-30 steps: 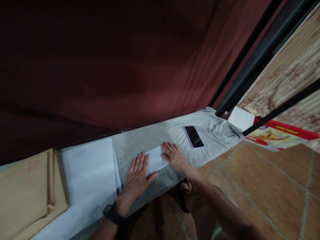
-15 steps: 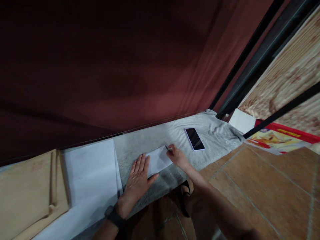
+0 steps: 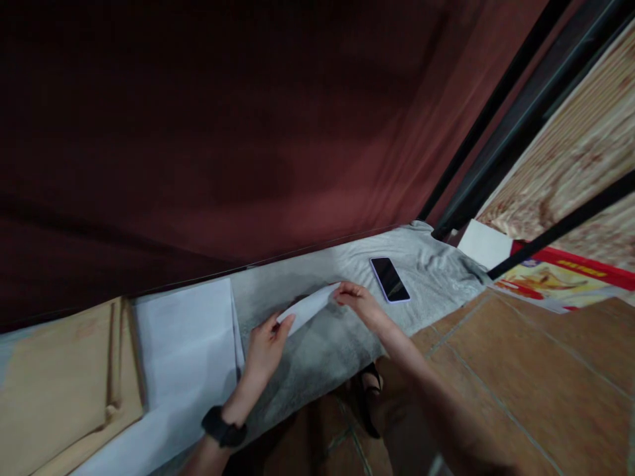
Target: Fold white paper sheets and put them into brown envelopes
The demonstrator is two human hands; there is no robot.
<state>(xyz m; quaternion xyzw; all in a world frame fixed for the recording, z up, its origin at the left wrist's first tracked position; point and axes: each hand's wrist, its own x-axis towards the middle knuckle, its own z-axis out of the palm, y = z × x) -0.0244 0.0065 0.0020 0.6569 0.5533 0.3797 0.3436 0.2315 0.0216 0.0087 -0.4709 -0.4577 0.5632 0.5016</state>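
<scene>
A folded white sheet of paper (image 3: pixel 311 308) is held between my two hands, tilted up from the grey cloth (image 3: pixel 317 370). My left hand (image 3: pixel 268 344), with a black watch on its wrist, pinches the paper's left end between thumb and fingers. At the opposite end, the fingers of my right hand (image 3: pixel 358 301) grip the paper's right edge. A phone (image 3: pixel 389 279) with a dark screen and a pale purple case lies on the cloth just right of my right hand.
To the left, large white sheets (image 3: pixel 186 337) lie partly under brown paper envelopes (image 3: pixel 59 370). A dark red panel (image 3: pixel 248 165) rises behind the cloth. Black bars (image 3: pixel 560 225) stand at the right, near a red and yellow printed sheet (image 3: pixel 560 277) by the tiled floor (image 3: pixel 536 357).
My left hand, flat on the paper before, now pinches its left end. The paper has been lifted and tilted up off the cloth, with my right hand still at its right end.
</scene>
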